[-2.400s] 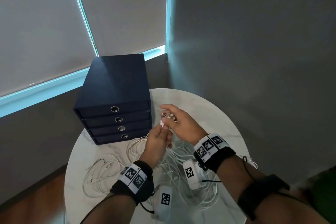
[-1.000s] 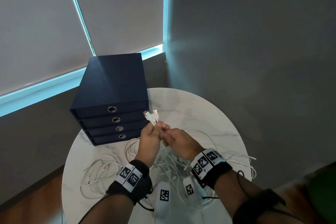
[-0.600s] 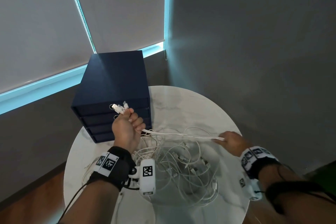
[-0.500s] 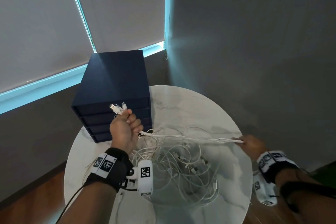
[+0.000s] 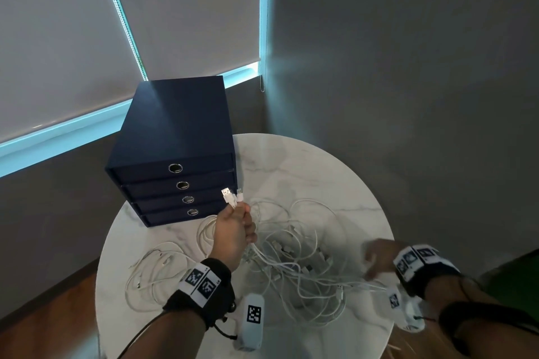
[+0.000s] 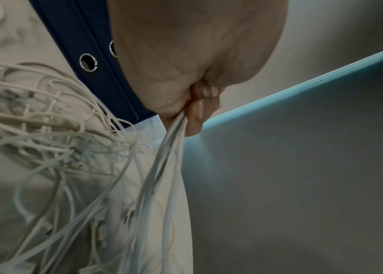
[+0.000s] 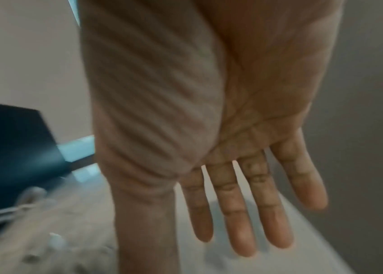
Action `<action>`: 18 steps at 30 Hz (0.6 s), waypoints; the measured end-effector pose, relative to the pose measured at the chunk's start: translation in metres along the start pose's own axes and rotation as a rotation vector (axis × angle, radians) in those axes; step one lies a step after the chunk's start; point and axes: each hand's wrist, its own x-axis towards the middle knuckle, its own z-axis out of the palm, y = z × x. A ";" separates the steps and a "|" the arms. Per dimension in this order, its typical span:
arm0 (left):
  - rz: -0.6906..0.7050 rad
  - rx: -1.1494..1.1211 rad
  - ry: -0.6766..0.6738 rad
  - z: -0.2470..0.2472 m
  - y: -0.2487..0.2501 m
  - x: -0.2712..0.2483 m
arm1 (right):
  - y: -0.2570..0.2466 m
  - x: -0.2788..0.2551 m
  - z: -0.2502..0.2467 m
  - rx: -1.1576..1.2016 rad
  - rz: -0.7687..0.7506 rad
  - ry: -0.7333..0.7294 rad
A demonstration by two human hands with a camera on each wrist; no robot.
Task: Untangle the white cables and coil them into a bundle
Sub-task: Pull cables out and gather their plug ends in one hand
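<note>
A tangle of white cables (image 5: 294,259) lies spread over the middle of the round marble table (image 5: 306,166). My left hand (image 5: 236,230) is raised above the table's left part and grips a few cable ends in its fist; the white USB plugs (image 5: 232,197) stick out above it. In the left wrist view the held cables (image 6: 162,166) run down from the curled fingers (image 6: 197,111) into the tangle (image 6: 45,129). My right hand (image 5: 376,256), blurred, hovers over the table's right side. In the right wrist view its fingers (image 7: 237,207) are straight and spread, holding nothing.
A dark blue drawer box (image 5: 175,154) with several ring-pull drawers stands at the table's back left. A second, looser bunch of white cable (image 5: 154,274) lies at the front left. Grey wall and window blinds close in behind the table; wooden floor shows below left.
My right hand pulled a cable strand out to the right, then let it go and swung back in, open. My left hand, still gripping the plugs, moved right and lower.
</note>
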 end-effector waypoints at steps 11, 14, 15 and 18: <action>0.009 0.091 0.043 -0.007 -0.014 0.004 | -0.135 0.025 0.009 -0.426 -0.446 0.291; -0.001 0.089 0.048 -0.011 -0.016 0.006 | -0.139 0.026 0.013 -0.544 -0.368 0.219; -0.005 0.080 0.047 -0.012 -0.016 0.007 | -0.139 0.025 0.011 -0.552 -0.357 0.223; -0.019 0.055 0.045 -0.014 -0.017 0.008 | -0.138 0.018 -0.003 -0.540 -0.333 0.240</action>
